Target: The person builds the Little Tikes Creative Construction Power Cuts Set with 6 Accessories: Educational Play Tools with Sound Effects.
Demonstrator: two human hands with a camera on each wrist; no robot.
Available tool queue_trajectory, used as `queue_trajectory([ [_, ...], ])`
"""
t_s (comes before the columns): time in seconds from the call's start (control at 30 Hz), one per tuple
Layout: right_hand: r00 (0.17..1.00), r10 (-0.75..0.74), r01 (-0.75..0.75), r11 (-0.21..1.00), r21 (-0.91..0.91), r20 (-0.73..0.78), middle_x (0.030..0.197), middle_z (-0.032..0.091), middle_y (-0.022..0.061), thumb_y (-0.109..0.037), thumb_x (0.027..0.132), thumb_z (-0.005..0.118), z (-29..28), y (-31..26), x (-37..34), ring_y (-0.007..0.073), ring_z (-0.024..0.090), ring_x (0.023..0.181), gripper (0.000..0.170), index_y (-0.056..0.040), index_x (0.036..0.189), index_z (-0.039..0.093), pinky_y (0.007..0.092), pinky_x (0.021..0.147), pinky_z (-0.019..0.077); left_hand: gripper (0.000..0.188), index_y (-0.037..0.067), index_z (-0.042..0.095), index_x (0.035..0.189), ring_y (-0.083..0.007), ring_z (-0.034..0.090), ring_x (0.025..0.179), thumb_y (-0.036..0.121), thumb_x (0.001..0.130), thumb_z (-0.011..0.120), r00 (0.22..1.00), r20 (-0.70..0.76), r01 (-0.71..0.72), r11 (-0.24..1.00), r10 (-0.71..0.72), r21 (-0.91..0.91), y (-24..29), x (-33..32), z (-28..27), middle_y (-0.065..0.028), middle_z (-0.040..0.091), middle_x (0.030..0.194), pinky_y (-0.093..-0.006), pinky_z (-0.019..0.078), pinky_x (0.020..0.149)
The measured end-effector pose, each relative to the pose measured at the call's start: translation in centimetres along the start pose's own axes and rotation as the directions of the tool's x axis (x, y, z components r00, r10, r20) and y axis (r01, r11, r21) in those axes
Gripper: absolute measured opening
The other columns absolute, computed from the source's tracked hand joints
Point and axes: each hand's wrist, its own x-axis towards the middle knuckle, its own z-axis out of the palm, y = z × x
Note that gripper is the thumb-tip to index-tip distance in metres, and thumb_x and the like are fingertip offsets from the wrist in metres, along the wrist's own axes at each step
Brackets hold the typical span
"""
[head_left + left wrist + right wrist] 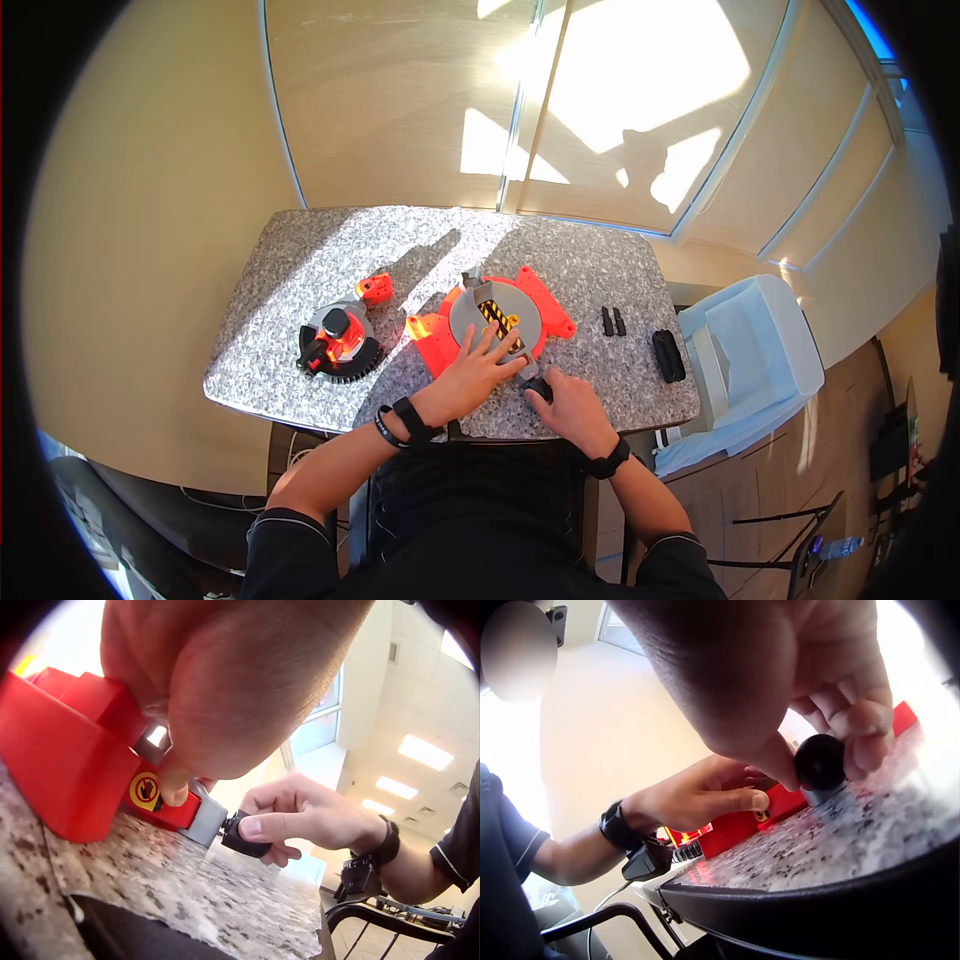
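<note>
In the head view, a toy miter saw's orange-red base (545, 300) with a round grey turntable (464, 322) lies on the granite-patterned table. My left hand (475, 382) is spread flat over the turntable, fingers stretched across its black-and-yellow striped strip. Its thumb touches the red side near a round yellow hand-warning sticker (144, 790). At the front end of the turntable's grey arm sits a black knob (246, 838). My right hand (578, 412) pinches that knob between thumb and fingers, clearly seen in both wrist views.
To the left stands the saw's upper part (340, 340), with a round black toothed edge. On the right lie two small black pieces (613, 321) and a black case-like object (668, 356). A bin lined with pale plastic (770, 350) stands beside the table's right edge.
</note>
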Motion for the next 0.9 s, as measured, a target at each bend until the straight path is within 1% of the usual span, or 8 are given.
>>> queue_trajectory([
  [0.17, 1.000, -0.010, 0.009, 1.000, 0.028, 0.023, 0.081, 0.069, 0.0282, -0.031, 0.094, 0.073, 0.12, 0.38, 0.12, 0.0483, 0.069, 0.080, 0.036, 0.0038, 0.091, 0.062, 0.0556, 0.074, 0.0536, 0.054, 0.018, 0.056, 0.146, -0.0486, 0.022, 0.156, -0.001, 0.095, 0.056, 1.000, 0.009, 0.002, 1.000, -0.002, -0.001, 0.07, 0.03, -0.17, -0.0159, 0.027, 0.170, -0.0705, 0.0157, 0.123],
  [0.3, 1.000, -0.006, 0.005, 0.999, 0.051, 0.010, 0.080, 0.069, 0.0283, -0.029, 0.094, 0.072, 0.37, 0.49, 0.09, 0.0483, 0.068, 0.079, 0.035, 0.0042, 0.091, 0.062, 0.0546, 0.073, 0.0538, 0.055, 0.017, 0.055, 0.146, -0.0486, 0.022, 0.156, -0.002, 0.095, 0.056, 1.000, 0.014, 0.005, 1.000, -0.005, -0.007, 0.13, 0.01, -0.26, -0.0160, 0.027, 0.170, -0.0703, 0.0157, 0.123],
  [0.37, 1.000, 0.027, -0.028, 0.996, 0.090, 0.008, 0.080, 0.070, 0.0270, -0.029, 0.094, 0.073, 0.31, 0.34, 0.06, 0.0467, 0.069, 0.079, 0.035, 0.0043, 0.092, 0.063, 0.0529, 0.073, 0.0546, 0.055, 0.017, 0.055, 0.146, -0.0486, 0.022, 0.156, -0.002, 0.094, 0.056, 1.000, 0.014, 0.004, 1.000, -0.004, -0.009, 0.09, 0.00, -0.29, -0.0160, 0.027, 0.170, -0.0703, 0.0157, 0.123],
  [0.47, 0.999, 0.010, -0.006, 0.994, 0.113, -0.036, 0.079, 0.070, 0.0248, -0.030, 0.093, 0.075, 0.69, 0.65, 0.03, 0.0446, 0.070, 0.078, 0.036, 0.0039, 0.097, 0.063, 0.0506, 0.072, 0.0555, 0.056, 0.017, 0.055, 0.146, -0.0486, 0.022, 0.156, -0.002, 0.094, 0.056, 1.000, 0.016, 0.001, 1.000, -0.001, -0.009, 0.05, -0.04, -0.28, -0.0159, 0.027, 0.170, -0.0704, 0.0159, 0.123],
  [0.57, 1.000, 0.021, -0.019, 0.994, 0.107, -0.011, 0.080, 0.071, 0.0232, -0.031, 0.090, 0.078, -0.05, 0.11, -0.02, 0.0433, 0.071, 0.079, 0.038, 0.0028, 0.099, 0.061, 0.0496, 0.072, 0.0560, 0.056, 0.018, 0.055, 0.146, -0.0486, 0.023, 0.155, -0.003, 0.094, 0.057, 1.000, 0.019, -0.005, 1.000, 0.005, 0.006, -0.06, -0.03, -0.27, -0.0160, 0.027, 0.170, -0.0705, 0.0163, 0.123],
  [0.7, 1.000, 0.017, -0.015, 0.996, 0.089, -0.017, 0.082, 0.071, 0.0230, -0.030, 0.088, 0.080, 0.00, 0.02, -0.06, 0.0435, 0.071, 0.080, 0.039, 0.0017, 0.100, 0.059, 0.0495, 0.072, 0.0558, 0.056, 0.018, 0.056, 0.145, -0.0485, 0.022, 0.156, -0.003, 0.093, 0.057, 1.000, 0.018, -0.008, 1.000, 0.008, 0.014, -0.10, -0.09, -0.18, -0.0163, 0.026, 0.171, -0.0704, 0.0164, 0.123],
  [0.77, 1.000, 0.011, -0.009, 0.995, 0.097, -0.021, 0.083, 0.070, 0.0243, -0.029, 0.088, 0.080, 0.32, 0.25, -0.04, 0.0449, 0.070, 0.081, 0.038, 0.0014, 0.097, 0.059, 0.0508, 0.071, 0.0548, 0.056, 0.018, 0.056, 0.145, -0.0485, 0.021, 0.156, -0.003, 0.093, 0.057, 1.000, 0.018, -0.008, 1.000, 0.008, 0.014, -0.16, -0.12, -0.06, -0.0165, 0.025, 0.171, -0.0704, 0.0164, 0.123],
  [0.9, 1.000, 0.006, -0.005, 0.994, 0.107, -0.013, 0.083, 0.069, 0.0259, -0.028, 0.089, 0.079, 0.37, 0.27, -0.08, 0.0469, 0.069, 0.081, 0.037, 0.0018, 0.097, 0.058, 0.0524, 0.071, 0.0536, 0.056, 0.018, 0.056, 0.145, -0.0487, 0.020, 0.156, -0.003, 0.092, 0.057, 1.000, 0.002, -0.013, 1.000, 0.013, -0.006, -0.21, -0.16, 0.11, -0.0173, 0.026, 0.170, -0.0705, 0.0162, 0.123],
])
